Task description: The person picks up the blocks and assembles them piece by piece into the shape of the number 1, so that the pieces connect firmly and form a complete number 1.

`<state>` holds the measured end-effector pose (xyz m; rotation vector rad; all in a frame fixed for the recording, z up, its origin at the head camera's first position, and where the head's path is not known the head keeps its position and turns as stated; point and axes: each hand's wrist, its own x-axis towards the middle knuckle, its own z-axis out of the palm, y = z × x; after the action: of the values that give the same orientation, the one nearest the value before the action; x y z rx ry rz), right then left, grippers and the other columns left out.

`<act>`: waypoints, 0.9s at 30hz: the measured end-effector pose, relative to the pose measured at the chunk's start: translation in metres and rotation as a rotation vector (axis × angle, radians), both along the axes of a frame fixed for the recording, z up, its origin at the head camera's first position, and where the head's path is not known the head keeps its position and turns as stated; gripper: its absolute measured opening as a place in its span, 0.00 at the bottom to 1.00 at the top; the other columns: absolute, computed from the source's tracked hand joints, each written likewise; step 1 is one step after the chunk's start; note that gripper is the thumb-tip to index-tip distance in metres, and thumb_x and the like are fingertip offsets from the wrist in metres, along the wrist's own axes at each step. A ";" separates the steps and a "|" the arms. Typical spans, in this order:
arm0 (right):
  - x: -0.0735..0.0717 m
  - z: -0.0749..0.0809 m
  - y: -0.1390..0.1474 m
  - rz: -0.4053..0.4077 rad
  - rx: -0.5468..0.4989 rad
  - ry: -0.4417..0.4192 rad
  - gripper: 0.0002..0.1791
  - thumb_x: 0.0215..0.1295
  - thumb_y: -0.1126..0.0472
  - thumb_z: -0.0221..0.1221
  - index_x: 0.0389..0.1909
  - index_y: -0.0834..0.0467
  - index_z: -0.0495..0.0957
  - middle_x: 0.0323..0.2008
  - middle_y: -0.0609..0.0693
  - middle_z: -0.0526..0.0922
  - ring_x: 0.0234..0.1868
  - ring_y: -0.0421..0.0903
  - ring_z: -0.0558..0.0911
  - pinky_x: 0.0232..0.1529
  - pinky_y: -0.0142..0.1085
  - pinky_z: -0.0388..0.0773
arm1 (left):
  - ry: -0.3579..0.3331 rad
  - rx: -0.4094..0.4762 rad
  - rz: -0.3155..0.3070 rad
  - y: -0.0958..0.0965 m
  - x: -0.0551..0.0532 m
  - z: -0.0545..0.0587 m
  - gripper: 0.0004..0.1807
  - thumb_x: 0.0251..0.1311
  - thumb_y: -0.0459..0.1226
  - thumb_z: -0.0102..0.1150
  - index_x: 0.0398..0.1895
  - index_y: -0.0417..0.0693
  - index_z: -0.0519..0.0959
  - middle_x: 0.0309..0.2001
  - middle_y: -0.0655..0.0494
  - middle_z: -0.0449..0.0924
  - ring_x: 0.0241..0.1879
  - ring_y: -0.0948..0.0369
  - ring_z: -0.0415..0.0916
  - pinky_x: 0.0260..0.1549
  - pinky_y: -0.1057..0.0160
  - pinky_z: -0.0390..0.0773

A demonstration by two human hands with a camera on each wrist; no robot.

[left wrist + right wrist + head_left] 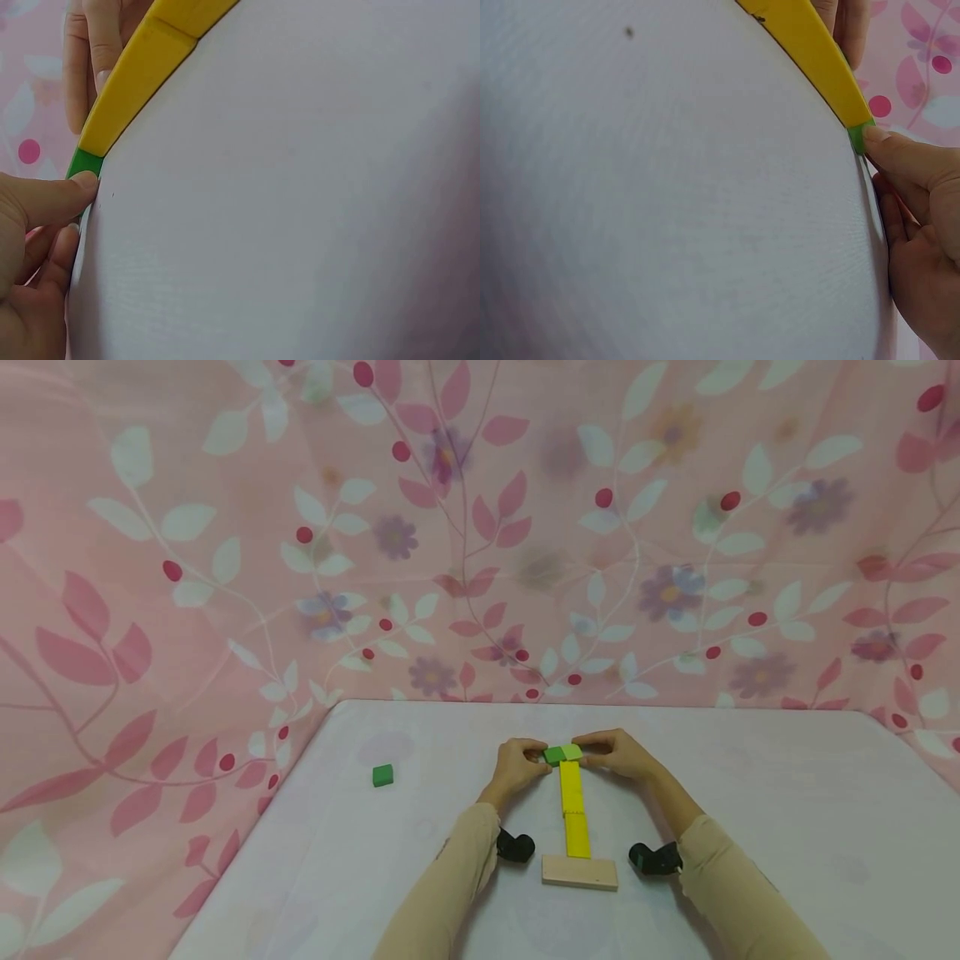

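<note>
Two small green blocks lie side by side at the far end of two yellow blocks. My left hand point(517, 766) pinches the dark green block point(554, 756) from the left, and its thumb point(85, 181) presses that block's edge in the left wrist view. From the other side, my right hand point(618, 753) pinches the light green block point(572, 752); the thumb point(876, 135) covers part of it in the right wrist view. The two yellow blocks point(572, 789) run end to end toward me. A plain wooden block point(579, 872) lies crosswise at their near end.
Another green block point(382, 775) sits alone on the left of the white-covered table point(300, 868). A pink floral cloth point(480, 552) hangs behind the table. Black wrist cameras point(516, 846) hang below both forearms, on either side of the yellow blocks.
</note>
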<state>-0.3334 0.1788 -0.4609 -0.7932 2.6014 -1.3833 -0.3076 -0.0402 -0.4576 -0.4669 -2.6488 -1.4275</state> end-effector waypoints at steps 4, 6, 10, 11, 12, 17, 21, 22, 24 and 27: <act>0.000 0.000 0.001 -0.002 -0.006 -0.010 0.22 0.53 0.59 0.62 0.50 0.62 0.74 0.49 0.55 0.76 0.53 0.54 0.71 0.56 0.50 0.62 | 0.001 0.000 0.001 0.001 0.001 0.000 0.18 0.41 0.30 0.67 0.41 0.37 0.79 0.30 0.49 0.77 0.26 0.64 0.68 0.30 0.72 0.72; 0.000 -0.001 0.001 -0.010 -0.012 -0.022 0.22 0.52 0.59 0.62 0.50 0.61 0.75 0.49 0.54 0.76 0.53 0.53 0.71 0.56 0.50 0.62 | 0.005 0.006 -0.003 0.001 0.001 0.001 0.20 0.40 0.29 0.67 0.41 0.36 0.79 0.30 0.48 0.77 0.27 0.63 0.68 0.29 0.71 0.72; -0.001 -0.002 0.001 0.009 -0.025 -0.003 0.23 0.52 0.59 0.62 0.50 0.63 0.74 0.49 0.55 0.76 0.53 0.54 0.71 0.56 0.50 0.62 | 0.010 0.051 -0.015 0.000 0.003 0.001 0.23 0.39 0.28 0.68 0.44 0.33 0.77 0.33 0.46 0.78 0.30 0.59 0.73 0.32 0.70 0.74; -0.001 -0.002 0.001 0.008 -0.026 0.000 0.23 0.52 0.59 0.62 0.50 0.63 0.74 0.49 0.55 0.76 0.53 0.53 0.71 0.56 0.50 0.63 | 0.012 0.067 -0.020 -0.001 0.003 0.001 0.24 0.38 0.28 0.68 0.44 0.32 0.76 0.34 0.45 0.78 0.30 0.58 0.74 0.33 0.70 0.75; -0.001 -0.002 0.001 0.016 -0.026 0.012 0.23 0.52 0.59 0.62 0.50 0.63 0.74 0.49 0.55 0.76 0.53 0.54 0.71 0.55 0.50 0.63 | 0.008 0.086 -0.022 -0.002 0.004 0.001 0.24 0.38 0.28 0.68 0.44 0.31 0.76 0.34 0.44 0.78 0.31 0.56 0.75 0.34 0.68 0.76; 0.002 0.000 0.000 0.011 -0.033 0.003 0.23 0.52 0.59 0.62 0.50 0.63 0.74 0.50 0.55 0.76 0.53 0.53 0.71 0.56 0.50 0.62 | -0.008 0.140 -0.037 -0.009 0.008 0.002 0.25 0.38 0.29 0.68 0.44 0.30 0.75 0.35 0.43 0.78 0.33 0.54 0.76 0.37 0.66 0.76; 0.003 0.001 -0.001 0.003 -0.037 -0.024 0.23 0.52 0.59 0.62 0.51 0.62 0.74 0.50 0.54 0.76 0.54 0.53 0.70 0.57 0.50 0.61 | -0.017 0.122 -0.045 -0.017 0.009 0.002 0.24 0.39 0.30 0.68 0.44 0.32 0.75 0.34 0.43 0.78 0.32 0.57 0.76 0.36 0.67 0.76; 0.003 0.001 -0.001 0.003 -0.035 -0.024 0.23 0.52 0.59 0.62 0.51 0.62 0.74 0.50 0.54 0.76 0.54 0.53 0.70 0.57 0.50 0.60 | -0.017 0.118 -0.049 -0.019 0.009 0.003 0.24 0.39 0.30 0.68 0.44 0.32 0.75 0.34 0.43 0.78 0.32 0.57 0.76 0.36 0.67 0.76; 0.003 0.001 -0.001 0.003 -0.032 -0.021 0.23 0.53 0.59 0.62 0.51 0.62 0.74 0.50 0.54 0.76 0.54 0.53 0.70 0.57 0.50 0.60 | -0.022 0.114 -0.055 -0.023 0.011 0.005 0.23 0.40 0.30 0.68 0.44 0.31 0.76 0.34 0.43 0.78 0.32 0.57 0.76 0.37 0.66 0.76; 0.004 0.001 -0.001 -0.004 -0.031 -0.020 0.23 0.52 0.59 0.62 0.50 0.62 0.74 0.50 0.55 0.76 0.54 0.53 0.70 0.57 0.50 0.60 | -0.012 0.119 -0.067 -0.029 0.013 0.009 0.23 0.41 0.31 0.68 0.43 0.30 0.76 0.34 0.42 0.79 0.32 0.56 0.77 0.36 0.67 0.76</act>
<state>-0.3299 0.1782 -0.4598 -0.7752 2.5742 -1.4285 -0.2942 -0.0694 -0.4489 -0.5412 -2.5615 -1.6013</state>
